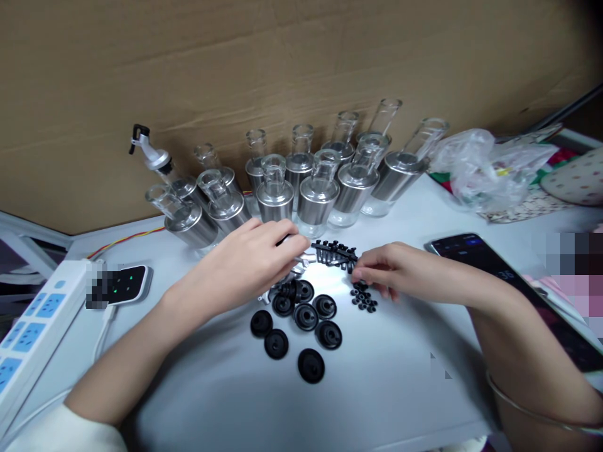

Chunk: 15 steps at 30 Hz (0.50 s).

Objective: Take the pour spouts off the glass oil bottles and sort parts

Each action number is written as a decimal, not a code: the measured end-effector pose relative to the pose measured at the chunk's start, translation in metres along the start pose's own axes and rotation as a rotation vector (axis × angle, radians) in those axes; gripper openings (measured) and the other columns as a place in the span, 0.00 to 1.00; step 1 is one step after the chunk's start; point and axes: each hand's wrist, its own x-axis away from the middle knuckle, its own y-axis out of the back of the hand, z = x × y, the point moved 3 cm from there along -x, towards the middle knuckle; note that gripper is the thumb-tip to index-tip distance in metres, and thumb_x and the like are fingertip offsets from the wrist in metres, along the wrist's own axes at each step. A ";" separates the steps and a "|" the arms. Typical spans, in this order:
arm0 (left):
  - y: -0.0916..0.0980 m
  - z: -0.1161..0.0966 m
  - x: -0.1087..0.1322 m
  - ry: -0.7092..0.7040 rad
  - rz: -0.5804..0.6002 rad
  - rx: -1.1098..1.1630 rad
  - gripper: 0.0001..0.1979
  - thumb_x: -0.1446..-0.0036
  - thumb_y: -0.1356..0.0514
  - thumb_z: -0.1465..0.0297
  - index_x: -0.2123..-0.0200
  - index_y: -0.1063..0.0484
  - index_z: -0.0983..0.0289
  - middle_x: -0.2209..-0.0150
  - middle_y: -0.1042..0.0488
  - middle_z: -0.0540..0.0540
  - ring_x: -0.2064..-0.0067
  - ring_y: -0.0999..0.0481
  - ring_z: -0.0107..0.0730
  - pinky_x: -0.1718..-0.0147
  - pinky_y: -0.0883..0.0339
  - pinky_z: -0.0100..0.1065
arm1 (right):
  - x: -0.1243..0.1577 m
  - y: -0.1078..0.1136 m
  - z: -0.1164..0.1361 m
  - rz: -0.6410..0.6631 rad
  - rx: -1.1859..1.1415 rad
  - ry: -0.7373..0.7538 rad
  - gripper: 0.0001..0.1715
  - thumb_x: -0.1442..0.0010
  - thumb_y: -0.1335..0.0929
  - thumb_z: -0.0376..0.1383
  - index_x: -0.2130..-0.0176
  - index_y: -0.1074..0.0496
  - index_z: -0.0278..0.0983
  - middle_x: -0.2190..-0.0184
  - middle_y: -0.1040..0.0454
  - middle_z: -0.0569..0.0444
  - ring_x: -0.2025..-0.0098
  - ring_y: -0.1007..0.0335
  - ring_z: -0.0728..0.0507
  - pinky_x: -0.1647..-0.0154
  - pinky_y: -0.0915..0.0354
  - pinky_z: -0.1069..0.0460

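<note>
My left hand is curled in the middle of the table, over some silver metal pieces. A bit of black shows between its fingers, but what they grip is mostly hidden. My right hand has thumb and fingers drawn together at the right end of a cluster of small black plastic parts. Anything in that pinch is too small to make out. Just below it lies a group of little black caps. Several round black stoppers are spread nearer to me, between my forearms.
Several glass bottles with metal sleeves stand along the cardboard at the back. One at the left carries a pourer spout. A phone and plastic bag lie right; a power strip and small device left.
</note>
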 end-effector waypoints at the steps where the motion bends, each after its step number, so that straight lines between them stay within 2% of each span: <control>1: 0.000 0.000 0.000 0.001 0.000 -0.002 0.10 0.35 0.54 0.72 0.60 0.33 0.65 0.59 0.28 0.56 0.65 0.30 0.27 0.65 0.40 0.31 | 0.000 0.000 0.001 0.006 0.006 0.011 0.21 0.43 0.35 0.48 0.69 0.25 0.33 0.79 0.27 0.53 0.79 0.33 0.50 0.75 0.37 0.54; 10: -0.001 0.000 0.000 -0.004 0.008 -0.025 0.10 0.35 0.54 0.73 0.59 0.33 0.65 0.59 0.28 0.56 0.65 0.30 0.27 0.65 0.39 0.31 | 0.001 -0.001 0.001 0.072 -0.004 -0.010 0.15 0.46 0.33 0.43 0.68 0.25 0.34 0.73 0.24 0.52 0.74 0.29 0.48 0.70 0.34 0.54; 15: -0.001 0.000 0.000 0.001 0.020 -0.029 0.10 0.35 0.54 0.73 0.59 0.33 0.65 0.59 0.28 0.56 0.65 0.30 0.27 0.65 0.40 0.31 | 0.000 -0.004 0.001 0.078 -0.025 -0.018 0.12 0.48 0.32 0.40 0.67 0.25 0.34 0.75 0.25 0.53 0.74 0.30 0.49 0.71 0.35 0.54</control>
